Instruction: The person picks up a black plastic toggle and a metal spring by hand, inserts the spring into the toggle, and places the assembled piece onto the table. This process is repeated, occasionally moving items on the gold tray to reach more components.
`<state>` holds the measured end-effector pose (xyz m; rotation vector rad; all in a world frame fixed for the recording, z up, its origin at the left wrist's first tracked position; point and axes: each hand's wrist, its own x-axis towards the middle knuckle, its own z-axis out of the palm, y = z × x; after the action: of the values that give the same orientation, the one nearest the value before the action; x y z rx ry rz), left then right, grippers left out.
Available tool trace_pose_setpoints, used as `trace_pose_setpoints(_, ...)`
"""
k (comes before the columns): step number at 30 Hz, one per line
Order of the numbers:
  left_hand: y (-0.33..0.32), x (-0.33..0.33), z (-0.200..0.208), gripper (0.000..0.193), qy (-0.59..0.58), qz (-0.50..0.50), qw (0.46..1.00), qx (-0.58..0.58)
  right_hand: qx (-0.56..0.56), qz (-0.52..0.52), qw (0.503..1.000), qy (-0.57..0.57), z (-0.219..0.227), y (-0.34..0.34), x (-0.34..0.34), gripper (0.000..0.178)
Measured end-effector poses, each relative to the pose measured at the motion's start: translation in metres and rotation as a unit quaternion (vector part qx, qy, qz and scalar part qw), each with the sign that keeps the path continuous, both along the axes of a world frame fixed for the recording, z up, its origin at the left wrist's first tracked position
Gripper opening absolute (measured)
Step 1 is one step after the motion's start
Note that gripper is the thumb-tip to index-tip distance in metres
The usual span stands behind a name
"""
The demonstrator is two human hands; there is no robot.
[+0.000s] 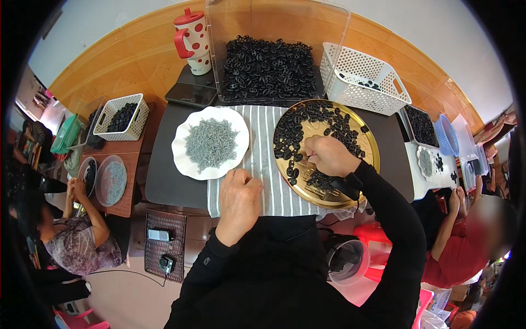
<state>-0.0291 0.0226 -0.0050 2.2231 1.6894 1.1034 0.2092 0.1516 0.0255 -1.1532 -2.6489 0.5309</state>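
My right hand (pixel 330 157) is over a round gold tray (pixel 374 159), its thumb and fingers pinched together among small black oval plastic pieces with holes (pixel 289 131). Whatever lies between those fingertips is too small and covered to make out. On the striped cloth (pixel 262 192), my left hand (pixel 239 202) rests with curled fingers, and what they hold, if anything, is hidden. Just beyond it stands a white scalloped plate (pixel 181 156) heaped with small grey screw-like pieces (pixel 212 143).
At the back, a clear bin (pixel 216 60) holds many black pieces. Beside it are a white basket (pixel 367 68), a phone (pixel 190 94) and a red-dotted tumbler (pixel 196 46). One person (pixel 82 236) sits at the left table, another (pixel 460 241) at the right.
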Motion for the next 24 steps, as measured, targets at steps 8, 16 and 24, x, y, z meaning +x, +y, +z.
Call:
trace_pose_setpoints(8, 0.002, -0.007, -0.005, 0.011, -0.138, -0.058, 0.989, 0.020, -0.162, -0.082, 0.956, 0.231, 0.052, -0.076, 0.002, 0.004)
trace_pose_setpoints(16, -0.023, 0.008, 0.004, 0.008, -0.500, -0.212, 0.798, -0.262, -0.238, -0.117, 0.846, 0.463, -0.002, -0.142, -0.037, 0.014)
trace_pose_setpoints(24, -0.029, 0.013, 0.003, 0.009, -0.518, -0.225, 0.786, -0.251, -0.246, -0.132, 0.767, 0.578, -0.024, -0.151, -0.050, 0.012)
